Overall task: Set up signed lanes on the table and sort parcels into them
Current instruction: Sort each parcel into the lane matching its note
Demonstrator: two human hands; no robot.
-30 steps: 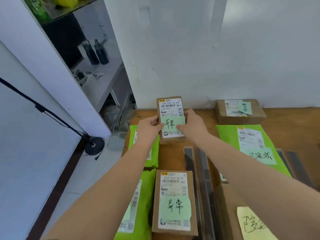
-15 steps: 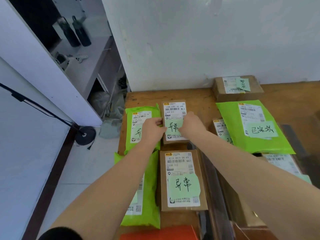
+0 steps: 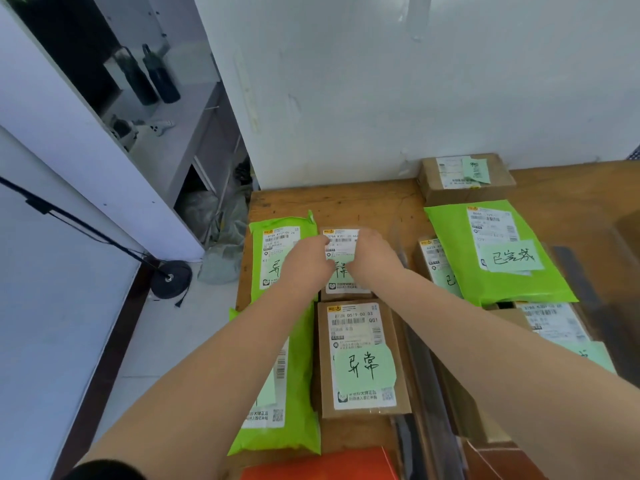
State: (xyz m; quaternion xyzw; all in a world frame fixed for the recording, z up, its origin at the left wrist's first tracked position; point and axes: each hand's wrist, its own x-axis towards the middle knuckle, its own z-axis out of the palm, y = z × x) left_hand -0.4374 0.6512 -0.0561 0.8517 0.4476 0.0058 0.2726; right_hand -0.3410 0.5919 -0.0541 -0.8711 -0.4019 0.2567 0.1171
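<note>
- Both hands are meeting over a small brown cardboard parcel point(image 3: 346, 271) at the far left of the wooden bench point(image 3: 346, 202); the left hand point(image 3: 306, 268) is curling its fingers against the parcel's left edge, and the right hand point(image 3: 375, 258) is pinching its upper right corner, so the two are gripping it between them.
- That parcel is lying flat, its white shipping label and pale green handwritten note partly showing between the hands.
- Just beside it on the left, a bright green plastic mailer point(image 3: 273, 251) is lying flat, half covered by the left forearm.
- Nearer to the person, a second brown cardboard box point(image 3: 360, 358) with a green note is sitting directly below the held parcel, with another green mailer point(image 3: 294, 410) alongside it.
- Over on the right, a large green mailer point(image 3: 460, 271) carrying a pale green note is overlapping other parcels, and a brown box point(image 3: 498, 174) is resting against the white wall point(image 3: 381, 81).
</note>
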